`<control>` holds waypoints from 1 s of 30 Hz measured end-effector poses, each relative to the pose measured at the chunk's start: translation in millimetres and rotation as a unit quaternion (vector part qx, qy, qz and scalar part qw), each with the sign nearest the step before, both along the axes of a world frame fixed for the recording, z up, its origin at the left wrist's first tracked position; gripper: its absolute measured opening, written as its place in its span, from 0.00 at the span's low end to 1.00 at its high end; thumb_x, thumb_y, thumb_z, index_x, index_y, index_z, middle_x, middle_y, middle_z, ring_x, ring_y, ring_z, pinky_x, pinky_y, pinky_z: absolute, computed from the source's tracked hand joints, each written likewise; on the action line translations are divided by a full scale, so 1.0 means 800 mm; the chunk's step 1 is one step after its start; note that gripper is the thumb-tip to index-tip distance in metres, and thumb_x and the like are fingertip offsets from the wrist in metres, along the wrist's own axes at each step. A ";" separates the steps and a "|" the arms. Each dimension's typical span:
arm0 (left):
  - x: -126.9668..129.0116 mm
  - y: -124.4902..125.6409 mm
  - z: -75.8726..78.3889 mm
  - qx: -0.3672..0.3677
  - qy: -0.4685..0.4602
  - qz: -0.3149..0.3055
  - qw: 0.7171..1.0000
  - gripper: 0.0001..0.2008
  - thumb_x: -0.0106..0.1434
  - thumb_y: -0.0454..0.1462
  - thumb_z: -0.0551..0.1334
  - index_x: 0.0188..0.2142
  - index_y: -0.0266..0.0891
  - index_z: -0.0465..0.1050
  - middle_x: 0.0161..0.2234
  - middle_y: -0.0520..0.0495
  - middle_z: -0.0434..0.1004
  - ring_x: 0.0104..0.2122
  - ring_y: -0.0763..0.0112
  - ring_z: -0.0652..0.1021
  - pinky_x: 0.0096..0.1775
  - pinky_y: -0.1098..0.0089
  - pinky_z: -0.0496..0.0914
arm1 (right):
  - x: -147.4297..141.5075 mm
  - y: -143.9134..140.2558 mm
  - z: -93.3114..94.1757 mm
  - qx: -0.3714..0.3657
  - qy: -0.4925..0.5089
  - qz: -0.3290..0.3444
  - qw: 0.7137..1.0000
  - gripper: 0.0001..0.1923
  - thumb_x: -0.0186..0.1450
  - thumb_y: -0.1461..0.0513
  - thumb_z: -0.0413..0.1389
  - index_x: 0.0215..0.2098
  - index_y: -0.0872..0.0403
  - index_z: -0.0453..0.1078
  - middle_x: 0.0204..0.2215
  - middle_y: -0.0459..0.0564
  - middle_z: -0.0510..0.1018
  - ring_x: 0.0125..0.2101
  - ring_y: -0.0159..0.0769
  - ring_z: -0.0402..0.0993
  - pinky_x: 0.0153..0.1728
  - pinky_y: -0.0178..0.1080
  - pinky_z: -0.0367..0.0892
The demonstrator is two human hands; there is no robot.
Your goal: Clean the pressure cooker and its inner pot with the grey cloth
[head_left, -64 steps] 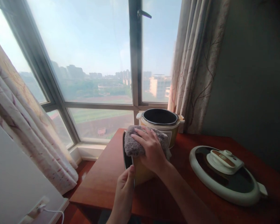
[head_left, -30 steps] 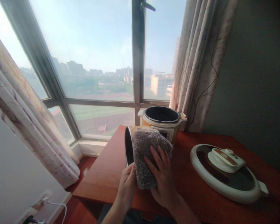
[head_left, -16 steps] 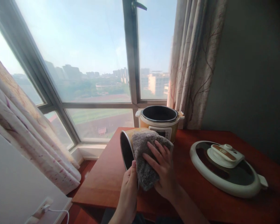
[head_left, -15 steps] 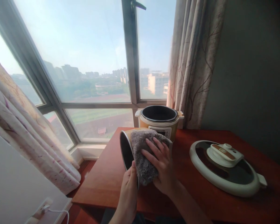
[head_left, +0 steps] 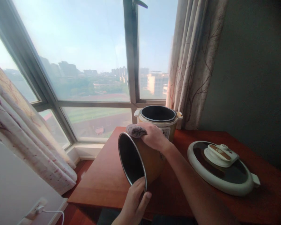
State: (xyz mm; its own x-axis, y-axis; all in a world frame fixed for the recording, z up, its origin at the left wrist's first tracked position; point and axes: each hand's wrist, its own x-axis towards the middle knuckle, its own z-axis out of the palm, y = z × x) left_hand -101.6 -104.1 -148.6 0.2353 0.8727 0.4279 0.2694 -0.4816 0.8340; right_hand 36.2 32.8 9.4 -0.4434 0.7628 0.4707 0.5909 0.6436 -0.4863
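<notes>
A deep inner pot [head_left: 152,162], golden outside and dark inside, lies tipped over the table with its mouth facing left. My left hand [head_left: 135,198] grips its lower rim, fingers inside the mouth and thumb outside. Bunched under my right hand [head_left: 153,136] is a grey fluffy cloth [head_left: 136,131], pressed on the pot's upper outer side near the rim. The right fingers are partly hidden, closed around the cloth. Just behind stands the cream and gold cooker body [head_left: 158,114], its top uncovered and its inside dark.
On the right of the reddish-brown table [head_left: 96,175] lies a round cooker lid [head_left: 222,167] with a white rim and handle. Windows and patterned curtains [head_left: 189,62] stand behind. A plug with a white cable [head_left: 52,212] sits in the wall socket at lower left.
My right hand has moved with the cloth from the pot's near side up over its top. The pot's mouth has turned more toward me, and my left fingers now reach inside the rim.
</notes>
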 end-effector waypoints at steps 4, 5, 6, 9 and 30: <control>-0.012 0.013 -0.017 0.056 0.049 -0.031 0.997 0.27 0.71 0.52 0.52 0.56 0.38 0.76 0.47 0.35 0.81 0.45 0.54 0.80 0.48 0.62 0.73 | 0.002 0.000 -0.008 0.025 0.017 -0.011 0.999 0.23 0.61 0.66 0.55 0.54 0.48 0.74 0.57 0.49 0.76 0.57 0.45 0.70 0.60 0.46 0.62; -0.010 0.013 -0.018 0.050 0.045 -0.021 0.997 0.27 0.71 0.52 0.52 0.55 0.38 0.77 0.45 0.36 0.82 0.42 0.55 0.80 0.46 0.64 0.74 | 0.003 -0.001 -0.011 0.035 0.022 -0.012 0.999 0.23 0.62 0.65 0.55 0.55 0.49 0.73 0.59 0.50 0.75 0.59 0.45 0.68 0.62 0.47 0.60; -0.008 0.011 -0.019 0.044 0.040 -0.009 0.998 0.27 0.71 0.52 0.52 0.54 0.38 0.78 0.44 0.37 0.82 0.41 0.56 0.80 0.44 0.65 0.74 | 0.004 -0.003 -0.013 0.044 0.026 -0.011 0.999 0.24 0.62 0.64 0.56 0.57 0.49 0.72 0.60 0.51 0.73 0.60 0.45 0.67 0.63 0.48 0.59; 0.000 0.006 -0.017 0.035 0.015 0.035 0.999 0.27 0.70 0.53 0.52 0.50 0.38 0.80 0.41 0.39 0.83 0.38 0.58 0.80 0.43 0.67 0.74 | 0.009 -0.011 -0.022 0.064 0.047 0.010 0.997 0.24 0.63 0.63 0.56 0.58 0.49 0.71 0.61 0.52 0.72 0.62 0.45 0.64 0.64 0.50 0.56; 0.015 0.031 0.059 -0.245 -0.311 0.132 0.909 0.33 0.49 0.63 0.68 0.34 0.33 0.81 0.28 0.45 0.80 0.32 0.61 0.78 0.36 0.67 0.74 | -0.014 -0.149 -0.227 0.090 0.162 -0.058 0.981 0.37 0.66 0.61 0.48 0.72 0.45 0.47 0.74 0.52 0.43 0.72 0.57 0.39 0.64 0.69 0.48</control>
State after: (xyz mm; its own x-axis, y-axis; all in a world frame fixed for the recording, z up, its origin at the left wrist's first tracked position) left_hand -90.0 -79.3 -101.1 -0.1636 0.9853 -0.0490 -0.2758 0.0020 0.9612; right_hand 25.0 -86.2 -171.9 -0.1637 0.6907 0.7044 0.4990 0.6739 -0.5449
